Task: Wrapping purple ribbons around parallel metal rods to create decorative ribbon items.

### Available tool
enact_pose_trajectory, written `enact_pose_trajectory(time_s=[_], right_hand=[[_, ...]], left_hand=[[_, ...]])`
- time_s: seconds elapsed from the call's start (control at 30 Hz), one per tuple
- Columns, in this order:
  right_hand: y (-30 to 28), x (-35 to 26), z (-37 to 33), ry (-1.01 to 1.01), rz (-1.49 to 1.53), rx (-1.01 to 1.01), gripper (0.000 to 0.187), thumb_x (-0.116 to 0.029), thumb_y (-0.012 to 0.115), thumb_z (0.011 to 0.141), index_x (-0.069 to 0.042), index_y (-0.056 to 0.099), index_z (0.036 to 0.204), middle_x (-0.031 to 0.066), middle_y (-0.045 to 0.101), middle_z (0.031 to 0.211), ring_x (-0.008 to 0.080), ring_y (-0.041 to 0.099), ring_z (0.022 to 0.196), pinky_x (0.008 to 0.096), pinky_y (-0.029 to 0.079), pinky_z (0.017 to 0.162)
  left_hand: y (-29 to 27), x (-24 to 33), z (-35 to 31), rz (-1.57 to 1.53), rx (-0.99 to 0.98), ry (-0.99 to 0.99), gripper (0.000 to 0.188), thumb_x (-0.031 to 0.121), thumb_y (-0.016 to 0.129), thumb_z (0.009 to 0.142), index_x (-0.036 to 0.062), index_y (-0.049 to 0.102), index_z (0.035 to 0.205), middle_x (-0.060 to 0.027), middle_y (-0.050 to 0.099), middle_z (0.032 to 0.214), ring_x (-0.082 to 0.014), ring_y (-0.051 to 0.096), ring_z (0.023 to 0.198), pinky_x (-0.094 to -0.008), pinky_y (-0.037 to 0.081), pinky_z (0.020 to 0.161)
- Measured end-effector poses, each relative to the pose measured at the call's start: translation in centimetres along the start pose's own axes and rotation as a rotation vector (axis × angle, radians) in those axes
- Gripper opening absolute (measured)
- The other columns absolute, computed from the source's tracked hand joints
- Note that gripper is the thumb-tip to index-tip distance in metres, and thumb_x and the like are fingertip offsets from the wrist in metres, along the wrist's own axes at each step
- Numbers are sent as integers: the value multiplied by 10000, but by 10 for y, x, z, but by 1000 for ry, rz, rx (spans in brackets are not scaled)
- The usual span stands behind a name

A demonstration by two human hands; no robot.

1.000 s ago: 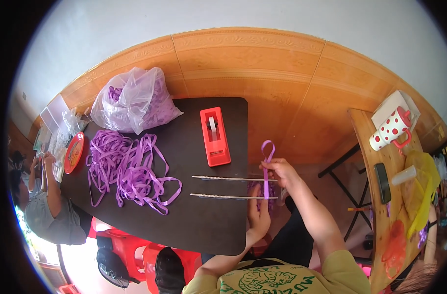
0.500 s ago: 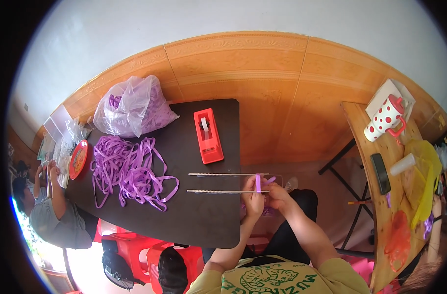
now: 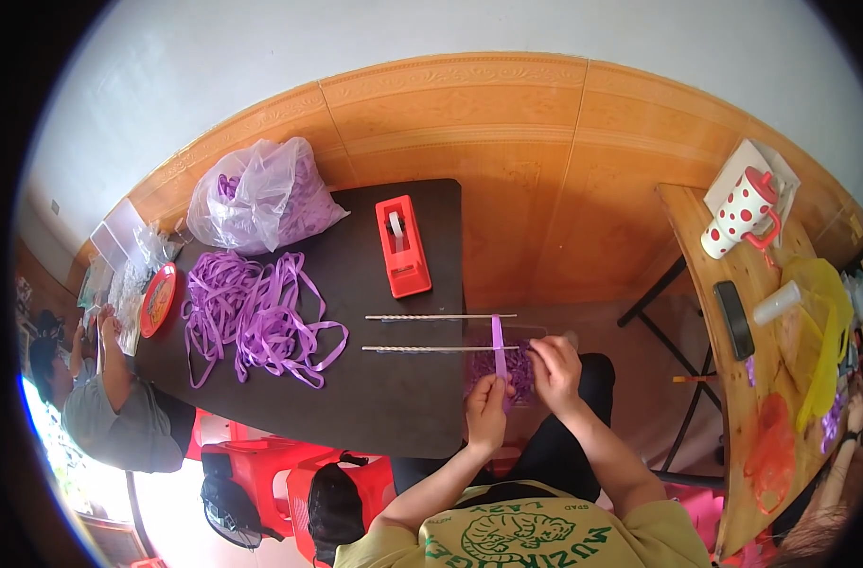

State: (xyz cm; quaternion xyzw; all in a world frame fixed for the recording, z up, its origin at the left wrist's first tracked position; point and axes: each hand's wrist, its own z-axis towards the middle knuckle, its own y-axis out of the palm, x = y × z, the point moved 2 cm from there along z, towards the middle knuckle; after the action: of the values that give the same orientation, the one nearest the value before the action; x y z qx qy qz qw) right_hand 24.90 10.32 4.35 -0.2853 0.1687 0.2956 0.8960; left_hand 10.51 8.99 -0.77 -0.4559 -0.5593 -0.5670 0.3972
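Two slim metal rods with a twisted pattern, a far rod point(image 3: 422, 316) and a near rod point(image 3: 422, 349), lie parallel and stick out past the dark table's right edge. A purple ribbon point(image 3: 497, 333) is looped around both near their free ends. My left hand point(image 3: 486, 414) is closed in a pinch on the ribbon below the near rod. My right hand point(image 3: 556, 374) sits just right of that rod's tip, fingers pressed together; whether it holds anything is hidden. Under the hands, a clear container point(image 3: 543, 331) holds purple ribbon pieces.
On the dark table point(image 3: 394, 402) lie a purple ribbon heap point(image 3: 252, 317), a stuffed plastic bag point(image 3: 261, 199), a red tape dispenser point(image 3: 403, 248) and a red plate point(image 3: 159, 300). A wooden table point(image 3: 701, 284) at right carries a dotted tumbler point(image 3: 742, 216) and a phone point(image 3: 732, 320). Other people sit at both sides.
My hands have separated: the left has moved down with the ribbon, the right up and rightward off it. The ribbon loop now shows stretched over both rods. The view has shifted slightly.
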Motion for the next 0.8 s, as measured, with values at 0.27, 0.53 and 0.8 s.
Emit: enact_pose_trajectory(time_s=[0.27,0.53,0.8], right_hand=[[3,-12,10,-463,-68,-174,425,-111,636,620,-47,669,1039,71,563,900,194,543,658,319,410,569],[2,-26,11,-577,-79,-214,362,-131,628,643,-18,670,984,80,567,919,183,540,651,305,395,545],[1,-27,9,-660,-88,-226,321,-131,649,654,-6,672,949,83,560,922,163,526,640,296,373,524]], left_hand=[[2,32,-23,-322,-52,-406,167,171,482,984,54,596,948,8,538,715,-48,440,590,-171,336,538],[-3,22,-28,-235,-48,-272,198,168,446,998,67,573,884,35,541,739,-22,414,565,-162,303,494],[-10,21,-47,-157,-100,-293,178,144,463,989,47,601,930,-16,633,844,-39,522,661,-182,394,548]])
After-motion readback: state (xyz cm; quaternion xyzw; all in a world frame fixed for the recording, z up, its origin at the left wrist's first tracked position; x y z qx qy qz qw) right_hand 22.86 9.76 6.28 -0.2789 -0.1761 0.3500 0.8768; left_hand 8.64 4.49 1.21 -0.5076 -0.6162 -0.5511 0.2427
